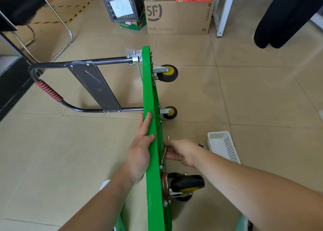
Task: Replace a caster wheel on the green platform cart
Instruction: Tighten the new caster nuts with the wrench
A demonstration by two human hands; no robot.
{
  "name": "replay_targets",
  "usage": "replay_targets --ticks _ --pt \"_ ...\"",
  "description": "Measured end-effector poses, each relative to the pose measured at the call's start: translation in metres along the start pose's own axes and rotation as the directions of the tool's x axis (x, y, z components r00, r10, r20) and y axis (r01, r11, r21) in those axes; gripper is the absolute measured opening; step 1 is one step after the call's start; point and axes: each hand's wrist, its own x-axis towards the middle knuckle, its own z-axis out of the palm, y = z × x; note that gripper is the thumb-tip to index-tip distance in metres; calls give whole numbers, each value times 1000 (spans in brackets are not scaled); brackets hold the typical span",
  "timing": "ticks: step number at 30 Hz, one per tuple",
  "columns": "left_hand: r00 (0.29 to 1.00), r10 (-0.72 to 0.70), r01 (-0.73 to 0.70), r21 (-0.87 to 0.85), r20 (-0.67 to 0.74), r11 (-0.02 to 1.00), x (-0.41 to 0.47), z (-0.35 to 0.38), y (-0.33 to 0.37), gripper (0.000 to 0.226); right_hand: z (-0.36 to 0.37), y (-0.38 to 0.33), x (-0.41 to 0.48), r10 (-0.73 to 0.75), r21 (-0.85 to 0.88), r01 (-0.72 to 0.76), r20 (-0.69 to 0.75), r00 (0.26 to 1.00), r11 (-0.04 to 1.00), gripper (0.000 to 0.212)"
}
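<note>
From the head camera I had the green platform cart (150,94) stood on its long edge on the tiled floor (253,98), its handle (78,65) lying out to the left and its casters pointing right. I judged the step in hand to be work on a caster mount. My right hand (181,152) was at the underside of the deck, between the middle caster (170,112) and the near caster (187,184), and I saw no wheel at that spot. Its fingers were curled round a flat metal piece (164,153) held against the deck; I could not tell whether it was a wrench or a mounting plate. My left hand (140,148) lay flat on the deck's opposite face, fingers straight and together, holding nothing, forearm coming in from low left as a brace. The right forearm reached in from the lower right, wrist bent toward the deck. The next move, as I read it, called for steady counter-pressure from the left while the right worked the fastener, with the white basket (225,143) just beside it on the floor for loose parts.
</note>
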Motion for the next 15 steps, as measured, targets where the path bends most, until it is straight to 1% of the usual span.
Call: replay_targets --ticks 1,3,5,6,8,10,13,15 --pt "1000 2 -2 6 3 1000 0 0 0 65 -4 -6 0 -11 22 12 -26 1000 1000 12" --pt "1000 4 -4 12 -3 1000 -1 0 1 65 -12 -18 -3 -66 64 70 -75 995 995 11" --pt "1000 7 -7 10 -8 1000 -1 0 1 64 -17 -30 -10 -185 34 188 -78 980 982 13" --pt "1000 9 -9 6 -6 1000 -1 0 1 64 -18 -37 -15 -258 1 259 -58 964 966 14" --pt "1000 11 -11 0 -4 1000 -2 0 1 64 -16 -49 -30 -399 -40 400 28 916 916 14" --pt "1000 16 -16 -3 -3 1000 -2 1 1 63 -11 -57 -49 -499 -43 507 126 857 861 11" --pt "1000 19 -19 0 -6 1000 -2 2 3 62 0 -62 -73 -589 -81 618 228 775 782 15" --pt "1000 23 -23 -4 -10 1000 -2 2 3 62 4 -62 -84 -603 -79 640 266 752 764 16"
